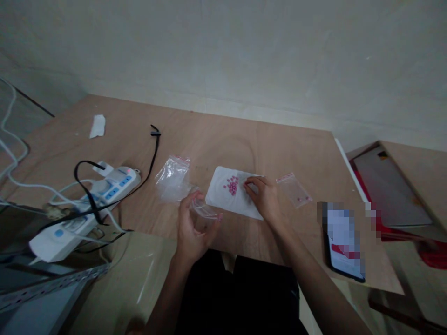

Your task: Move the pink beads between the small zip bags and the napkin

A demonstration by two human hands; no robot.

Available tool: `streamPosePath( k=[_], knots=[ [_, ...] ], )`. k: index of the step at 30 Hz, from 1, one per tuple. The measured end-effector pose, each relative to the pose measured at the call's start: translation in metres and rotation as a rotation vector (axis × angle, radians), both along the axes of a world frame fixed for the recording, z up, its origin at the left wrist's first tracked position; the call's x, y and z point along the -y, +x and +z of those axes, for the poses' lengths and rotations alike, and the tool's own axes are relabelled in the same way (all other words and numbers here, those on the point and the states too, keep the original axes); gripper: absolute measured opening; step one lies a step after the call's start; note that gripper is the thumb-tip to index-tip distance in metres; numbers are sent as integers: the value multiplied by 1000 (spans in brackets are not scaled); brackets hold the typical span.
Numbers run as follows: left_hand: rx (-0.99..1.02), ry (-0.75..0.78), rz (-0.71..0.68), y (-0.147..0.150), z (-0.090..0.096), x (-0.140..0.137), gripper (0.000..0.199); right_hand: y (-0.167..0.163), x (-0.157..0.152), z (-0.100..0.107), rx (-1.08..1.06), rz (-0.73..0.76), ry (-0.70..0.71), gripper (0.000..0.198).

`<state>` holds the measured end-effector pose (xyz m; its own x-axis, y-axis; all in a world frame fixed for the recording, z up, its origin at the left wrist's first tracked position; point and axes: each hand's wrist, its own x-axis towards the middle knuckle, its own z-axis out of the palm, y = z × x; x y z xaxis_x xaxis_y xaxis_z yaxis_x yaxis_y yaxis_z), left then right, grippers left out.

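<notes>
My left hand [195,225] grips a clear zip bag [204,210] near the table's front edge, its mouth between thumb and fingers. My right hand [261,195] is over the right part of a white sheet [221,200], thumb and fingertips pinched together. Whatever is between those fingertips is too small to make out. Several small pink beads [232,186] lie in a cluster on the sheet, left of my right hand. To the right, another zip bag [294,190] lies flat with a few small dark pink pieces in its lower corner.
A pile of clear zip bags [173,174] lies left of the sheet. Farther left are a white power strip [115,184] with plugged-in cables, a black cord [155,153] and a paper scrap [98,125]. A phone [344,242] lies at the table's right edge.
</notes>
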<state>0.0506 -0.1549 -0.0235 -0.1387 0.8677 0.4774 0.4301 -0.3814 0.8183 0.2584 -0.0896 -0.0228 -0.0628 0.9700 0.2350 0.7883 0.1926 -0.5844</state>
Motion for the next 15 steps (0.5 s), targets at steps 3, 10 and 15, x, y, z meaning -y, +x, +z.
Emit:
streamPosePath(
  k=[3,10,15],
  knots=[
    [58,-19,-95,7,3,0,62,4,-7,-3,-14,10,-18,13],
    [56,-43,-241,20,-1,-10,68,1,16,37,-157,-25,22,13],
    [65,-13,-360,40,3,-20,67,-7,44,96,-347,154,-90,9]
  ],
)
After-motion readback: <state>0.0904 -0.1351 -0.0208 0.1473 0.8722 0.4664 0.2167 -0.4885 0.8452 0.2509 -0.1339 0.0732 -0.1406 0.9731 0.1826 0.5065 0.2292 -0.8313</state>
